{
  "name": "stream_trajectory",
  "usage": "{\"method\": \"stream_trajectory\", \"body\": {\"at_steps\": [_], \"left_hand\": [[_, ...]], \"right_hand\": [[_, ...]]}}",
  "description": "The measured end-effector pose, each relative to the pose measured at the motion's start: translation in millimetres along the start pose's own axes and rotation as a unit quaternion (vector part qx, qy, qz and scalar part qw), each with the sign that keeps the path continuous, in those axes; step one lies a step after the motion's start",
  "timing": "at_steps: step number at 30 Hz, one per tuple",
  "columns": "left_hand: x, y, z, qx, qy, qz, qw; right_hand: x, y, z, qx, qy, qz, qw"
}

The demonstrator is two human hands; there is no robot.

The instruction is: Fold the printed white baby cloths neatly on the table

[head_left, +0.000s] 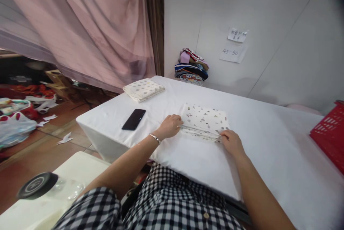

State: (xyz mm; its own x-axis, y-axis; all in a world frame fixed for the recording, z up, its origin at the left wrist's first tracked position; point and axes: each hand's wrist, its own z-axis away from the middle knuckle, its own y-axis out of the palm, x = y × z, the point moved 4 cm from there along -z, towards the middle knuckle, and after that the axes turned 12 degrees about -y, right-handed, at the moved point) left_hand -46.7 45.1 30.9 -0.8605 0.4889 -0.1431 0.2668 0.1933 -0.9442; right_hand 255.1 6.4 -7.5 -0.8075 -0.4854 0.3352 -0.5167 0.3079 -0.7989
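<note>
Cloth (205,116) lay on the table (268,147), left hand (169,126) and right hand (233,142) apparently pinching its sides, fingertips partly hidden. Folding looked largely done, near layers uneven; another cloth (144,89) lay folded.

Printed cloth (205,115): thin woven fabric, matt, layered in folds. Second folded cloth (143,89): similar fabric, matt, softly creased. Table cover (268,151): white cloth, matt, mostly smooth, lightly wrinkled. Phone (133,119): black, glossy, glass-like face. Bracelet (155,138): polished metal. Checked garment (172,205): woven cloth, matt, gathered. Curtain (107,22): pink fabric, partly sheer, slight sheen. Wall (268,18): smooth panels, low sheen. Upper note (237,36) and lower note (232,54): white paper. Basket (329,129): red plastic, perforated. Jar (66,187): clear, glossy; glass or plastic, indeterminable. Jar lid (37,185): black, dull. Bag (16,128): thin translucent plastic, crinkled, shiny.
</note>
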Motion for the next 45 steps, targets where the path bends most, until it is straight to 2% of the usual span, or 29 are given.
{"method": "stream_trajectory", "body": {"at_steps": [6,10,20,29,34,41,45], "left_hand": [[-5,-8.0,-15,0.005,0.051,-0.073,0.996],[-3,-12.2,-18,-0.016,0.034,-0.061,0.997],[3,3.0,-14,0.018,-0.001,-0.078,0.997],[6,18.1,-2,0.004,-0.042,-0.073,0.996],[5,19.0,1,0.013,-0.032,-0.100,0.994],[4,16.8,5,-0.035,-0.011,-0.080,0.996],[7,15.3,7,-0.043,-0.002,-0.050,0.998]], "right_hand": [[1,0,1,-0.007,0.010,0.003,1.000],[-1,2,1,-0.007,0.014,0.007,1.000],[-3,3,1,-0.016,-0.006,0.006,1.000],[2,1,0,-0.021,-0.012,0.006,1.000],[1,2,1,-0.025,-0.010,0.009,1.000],[1,3,1,-0.030,-0.015,0.012,0.999],[0,4,1,-0.027,-0.014,0.014,0.999]]}}
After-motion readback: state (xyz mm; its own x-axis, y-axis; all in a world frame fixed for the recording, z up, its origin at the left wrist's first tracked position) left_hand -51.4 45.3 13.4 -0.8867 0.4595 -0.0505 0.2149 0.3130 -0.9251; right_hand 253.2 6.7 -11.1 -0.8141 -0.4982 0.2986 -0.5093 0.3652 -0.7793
